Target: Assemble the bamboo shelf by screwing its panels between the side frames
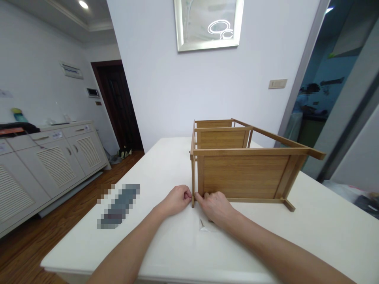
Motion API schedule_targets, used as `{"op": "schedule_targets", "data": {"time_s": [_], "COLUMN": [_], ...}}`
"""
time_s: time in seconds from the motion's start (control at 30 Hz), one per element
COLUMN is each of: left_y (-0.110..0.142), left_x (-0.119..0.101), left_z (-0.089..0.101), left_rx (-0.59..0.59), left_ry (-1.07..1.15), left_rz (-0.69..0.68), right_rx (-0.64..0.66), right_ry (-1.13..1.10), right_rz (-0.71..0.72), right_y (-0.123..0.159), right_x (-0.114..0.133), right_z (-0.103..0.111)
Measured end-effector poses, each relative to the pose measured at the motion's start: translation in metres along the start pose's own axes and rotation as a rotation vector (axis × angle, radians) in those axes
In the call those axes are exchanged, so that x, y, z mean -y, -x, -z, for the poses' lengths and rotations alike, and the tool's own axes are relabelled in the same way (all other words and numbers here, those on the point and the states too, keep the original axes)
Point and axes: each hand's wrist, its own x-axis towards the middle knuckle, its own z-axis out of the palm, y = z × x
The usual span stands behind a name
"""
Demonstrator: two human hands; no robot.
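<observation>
A wooden shelf rack with several slatted-looking brown panels lies on its side on the white table. My left hand is at the outer side of the rack's near lower left corner. Its fingers are pinched together against the thin upright there; whatever they hold is too small to see. On the inner side of that corner, my right hand has its fingers curled around the bottom rail, index finger beside the upright. Just below the hands lies a screw near a small clear plastic bag.
A pixelated dark object lies on the table to the left. A white cabinet stands along the left wall. Behind the table is a wall with a framed picture. Through the right doorway, a person is in another room.
</observation>
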Motion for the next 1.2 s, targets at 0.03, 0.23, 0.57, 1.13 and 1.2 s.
{"op": "schedule_targets", "data": {"time_s": [0.03, 0.23, 0.57, 1.13, 1.2], "left_y": [-0.001, -0.001, 0.001, 0.001, 0.001], "left_x": [0.000, -0.002, -0.006, -0.006, -0.006], "left_z": [0.000, 0.006, 0.008, 0.011, 0.008], "left_rx": [-0.004, 0.026, 0.022, 0.036, 0.028], "left_ry": [0.001, 0.019, 0.000, -0.020, -0.031], "left_rz": [0.003, -0.002, -0.020, -0.031, -0.017], "right_rx": [-0.002, -0.024, 0.021, -0.021, -0.019], "right_ry": [0.001, 0.008, -0.005, -0.001, -0.006], "right_rz": [0.002, 0.013, -0.020, -0.010, -0.009], "right_y": [0.000, 0.001, 0.001, 0.001, 0.001], "right_x": [0.000, -0.001, 0.001, -0.003, -0.003], "right_z": [0.000, 0.002, 0.005, 0.003, 0.002]}}
